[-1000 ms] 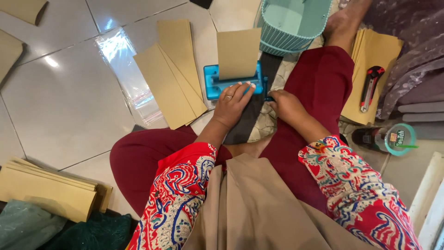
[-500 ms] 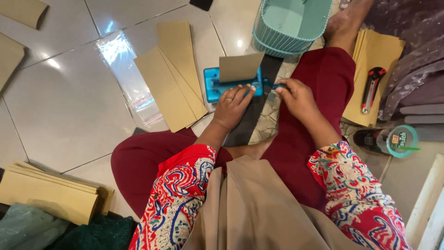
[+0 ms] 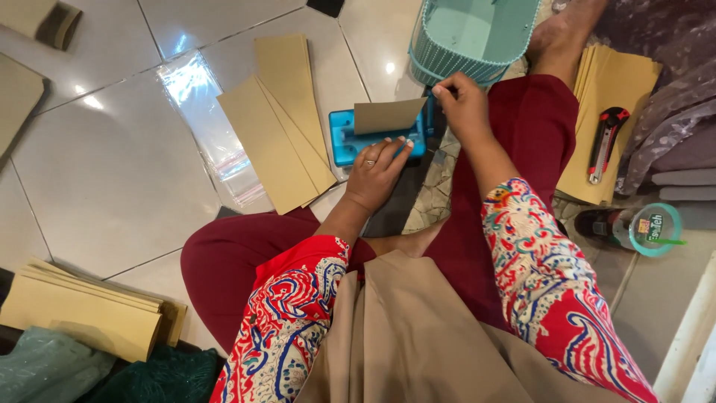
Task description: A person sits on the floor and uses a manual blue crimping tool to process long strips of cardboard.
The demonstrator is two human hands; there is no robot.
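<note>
The left hand [image 3: 377,173] lay flat on the near edge of a blue hole punch [image 3: 344,142] on the tiled floor [image 3: 112,194], fingers pressed together and bearing down on it; the right hand [image 3: 464,104] pinched the right corner of a brown paper sheet [image 3: 388,115] between thumb and fingertips, the sheet standing in the punch's slot, so the punching of this piece looked under way rather than finished; whether a hole had been made could not be told.

Just left of the punch three loose brown sheets [image 3: 280,127] lay fanned on the floor, touching a clear plastic sleeve [image 3: 205,127] with a red strip near its lower end; whether these were done or waiting could not be told. A thick stack of brown sheets [image 3: 82,310] sat at the lower left edge of the floor, and another flat pile [image 3: 619,89] lay at the right beyond the red-trousered leg, with a red and black utility knife [image 3: 605,142] on top of it; judged from these piles, much work remained.

A teal basket [image 3: 429,56] stood at the top edge, just beyond the punch, apparently holding nothing. At the right edge lay a dark bottle [image 3: 604,224] with a teal lid [image 3: 655,230] bearing a small round label with coloured print, too small to describe further. More brown pieces [image 3: 19,89] showed at the upper left corner.
</note>
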